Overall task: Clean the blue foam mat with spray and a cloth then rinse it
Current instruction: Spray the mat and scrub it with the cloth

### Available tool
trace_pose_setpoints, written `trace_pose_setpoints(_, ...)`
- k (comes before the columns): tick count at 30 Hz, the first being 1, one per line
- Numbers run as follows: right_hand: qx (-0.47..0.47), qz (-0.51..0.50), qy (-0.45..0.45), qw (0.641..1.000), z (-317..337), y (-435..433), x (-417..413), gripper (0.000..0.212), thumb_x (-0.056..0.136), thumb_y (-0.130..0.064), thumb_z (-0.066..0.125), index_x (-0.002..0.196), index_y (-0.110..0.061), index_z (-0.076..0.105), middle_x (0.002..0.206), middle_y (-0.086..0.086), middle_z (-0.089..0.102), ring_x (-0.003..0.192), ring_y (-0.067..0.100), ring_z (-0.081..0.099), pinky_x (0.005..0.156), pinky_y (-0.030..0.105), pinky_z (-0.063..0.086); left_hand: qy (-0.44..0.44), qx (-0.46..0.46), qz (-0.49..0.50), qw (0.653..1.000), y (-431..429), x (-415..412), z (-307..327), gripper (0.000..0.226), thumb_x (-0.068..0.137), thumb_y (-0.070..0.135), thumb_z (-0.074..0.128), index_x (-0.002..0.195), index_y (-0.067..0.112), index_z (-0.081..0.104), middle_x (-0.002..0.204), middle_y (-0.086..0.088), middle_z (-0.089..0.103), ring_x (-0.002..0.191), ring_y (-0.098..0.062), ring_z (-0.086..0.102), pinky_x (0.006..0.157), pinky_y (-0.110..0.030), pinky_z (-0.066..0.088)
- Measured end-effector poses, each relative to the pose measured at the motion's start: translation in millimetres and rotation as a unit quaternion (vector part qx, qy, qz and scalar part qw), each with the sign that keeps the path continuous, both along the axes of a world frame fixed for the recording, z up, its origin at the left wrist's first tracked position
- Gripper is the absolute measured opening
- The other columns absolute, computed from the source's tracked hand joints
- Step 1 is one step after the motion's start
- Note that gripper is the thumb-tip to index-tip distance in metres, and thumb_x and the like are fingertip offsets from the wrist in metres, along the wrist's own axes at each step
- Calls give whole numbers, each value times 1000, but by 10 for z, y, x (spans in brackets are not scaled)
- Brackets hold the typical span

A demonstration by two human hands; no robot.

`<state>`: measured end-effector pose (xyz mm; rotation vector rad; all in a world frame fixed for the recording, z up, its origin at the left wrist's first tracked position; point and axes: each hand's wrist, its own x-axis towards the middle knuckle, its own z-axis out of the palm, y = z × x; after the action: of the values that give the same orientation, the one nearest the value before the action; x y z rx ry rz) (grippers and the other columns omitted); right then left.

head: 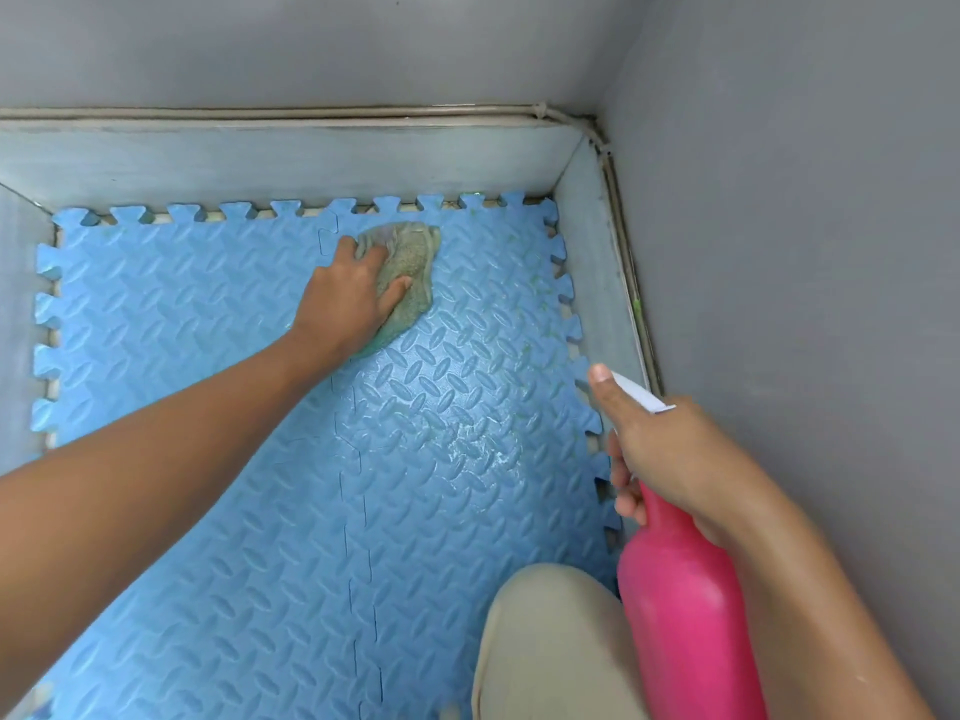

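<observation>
Head view: left hand (pixel 353 288) flat, pressed cloth (pixel 410 272) onto blue foam mat (pixel 208 511) near far edge; right hand (pixel 670 459) gripped pink spray bottle (pixel 680 615) by neck over right edge; wet patch (pixel 478 449) unwiped; judged best: firm pressure, overlapping strokes toward it.

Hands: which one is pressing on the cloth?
The left hand presses the cloth on the blue mat; the right hand grips the pink spray bottle instead.

Pink spray bottle (pixel 685 615) loses its base below the bottom edge
The right hand (pixel 670 459) covers its neck and trigger; the left hand (pixel 348 298) hides part of the cloth (pixel 413 267); the blue foam mat (pixel 234 511) and a knee (pixel 545 641) run past the same edge.
</observation>
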<state>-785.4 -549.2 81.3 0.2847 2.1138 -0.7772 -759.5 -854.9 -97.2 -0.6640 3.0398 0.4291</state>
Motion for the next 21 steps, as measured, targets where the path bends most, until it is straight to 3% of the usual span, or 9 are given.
trace_pose_setpoints(5,7,1,-10,1000,-31,19,-22,89,87,-77,52,103,10,62,83,22,71,44,34,66,50,34,50,1,6,-13,1000,-26,18,7,59,96,54,50,138,12,51,125,-24,50,89,-47,61,80,-53,52)
trace_pose_setpoints(8,0,5,-6,1000,-25,41,-19,85,88,-77,51,107,6,65,78,18,69,42,30,62,47,32,50,-5,30,-66,997,34,50,22,59,95,54,52,138,14,52,121,-22,50,88,-46,61,78,-53,52)
trace_pose_setpoints(10,-2,4,-5,1000,-28,48,-9,86,87,-78,51,107,4,66,76,16,68,42,29,61,45,31,49,-8,42,-157,987,216,126,20,65,93,63,43,139,18,49,123,-17,49,81,-43,64,72,-50,55)
trace_pose_setpoints(12,-8,-6,-2,1000,-18,54,-12,88,86,-79,51,103,6,66,77,18,70,43,29,61,45,31,49,-5,28,-294,955,538,243,-25,71,92,69,31,143,22,44,126,-12,50,74,-37,66,65,-43,56)
trace_pose_setpoints(14,-12,-17,-1,1000,-3,64,-24,86,86,-79,51,95,5,66,84,22,73,42,28,61,44,30,49,13,7,-430,903,978,384,-77,71,94,71,26,144,22,41,124,-7,52,70,-29,66,55,-37,56)
trace_pose_setpoints(17,-19,-20,-2,1000,3,73,-42,77,88,-77,49,87,-2,65,82,19,73,40,27,59,44,28,48,40,-13,-544,838,1609,544,-137,59,92,69,45,120,19,61,106,-5,53,61,-25,62,46,-33,51)
trace_pose_setpoints(19,-24,-26,-5,999,1,77,-54,74,88,-77,49,87,-4,65,79,16,70,40,26,59,43,27,47,38,-45,-533,844,1793,504,-201,54,89,68,50,109,20,64,97,-6,56,59,-25,60,47,-32,49)
trace_pose_setpoints(21,-30,-32,-10,999,-2,84,-68,74,88,-77,49,94,-6,67,82,17,69,41,27,58,44,26,47,16,-69,-475,877,1758,308,-202,60,88,71,44,116,21,62,102,-7,57,60,-27,62,47,-32,45)
